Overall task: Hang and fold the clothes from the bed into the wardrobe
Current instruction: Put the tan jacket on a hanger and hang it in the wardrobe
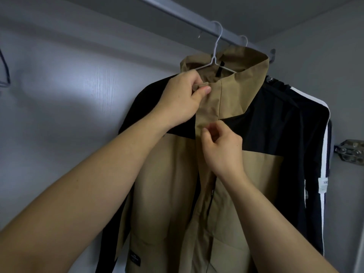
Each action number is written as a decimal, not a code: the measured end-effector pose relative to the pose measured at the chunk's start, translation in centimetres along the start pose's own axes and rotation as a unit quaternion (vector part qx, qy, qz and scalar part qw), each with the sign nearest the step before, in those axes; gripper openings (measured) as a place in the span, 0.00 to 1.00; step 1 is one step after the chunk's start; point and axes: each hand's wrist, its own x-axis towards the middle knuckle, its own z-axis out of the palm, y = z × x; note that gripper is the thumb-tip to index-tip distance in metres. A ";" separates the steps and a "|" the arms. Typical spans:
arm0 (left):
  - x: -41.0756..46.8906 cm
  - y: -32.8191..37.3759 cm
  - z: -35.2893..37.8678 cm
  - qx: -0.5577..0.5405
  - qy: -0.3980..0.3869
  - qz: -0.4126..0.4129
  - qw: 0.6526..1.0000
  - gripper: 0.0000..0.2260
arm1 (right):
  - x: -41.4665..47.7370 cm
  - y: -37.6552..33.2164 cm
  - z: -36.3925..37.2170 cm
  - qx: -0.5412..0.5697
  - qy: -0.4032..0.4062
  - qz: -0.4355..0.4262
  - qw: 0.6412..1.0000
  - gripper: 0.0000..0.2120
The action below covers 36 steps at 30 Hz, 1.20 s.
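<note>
Inside a grey-walled wardrobe, a metal rail (177,15) runs overhead toward the right-hand corner, and a dark hanger (5,71) is partly in view at the far left. A person's left hand (183,97) pinches the top of the front flap of a tan-and-black hooded jacket (167,174), which hangs on a white wire hanger (215,56) near the rail's right end. Lower on the same flap, the right hand (222,148) pinches the fabric between thumb and fingers, so the hands are apart, one above the other. Just behind, nearer the rail's end, hangs a black garment with white stripes (307,134). Closing the front appears to be the step in hand. Holding the flap taut from the top while working down it should keep the jacket square on its hanger.
</note>
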 end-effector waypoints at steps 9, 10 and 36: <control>-10.5 -2.0 5.0 -0.058 0.127 0.053 0.989 0.21 | -10.2 8.0 1.5 0.040 -0.112 0.154 0.981 0.05; -12.5 -2.6 6.0 -0.069 0.109 0.038 0.991 0.19 | -11.9 9.0 1.8 0.035 -0.114 0.169 0.978 0.06; -49.0 -15.2 18.7 -0.125 -0.193 -0.696 0.680 0.27 | -35.3 19.4 7.3 0.207 -0.142 0.773 0.583 0.09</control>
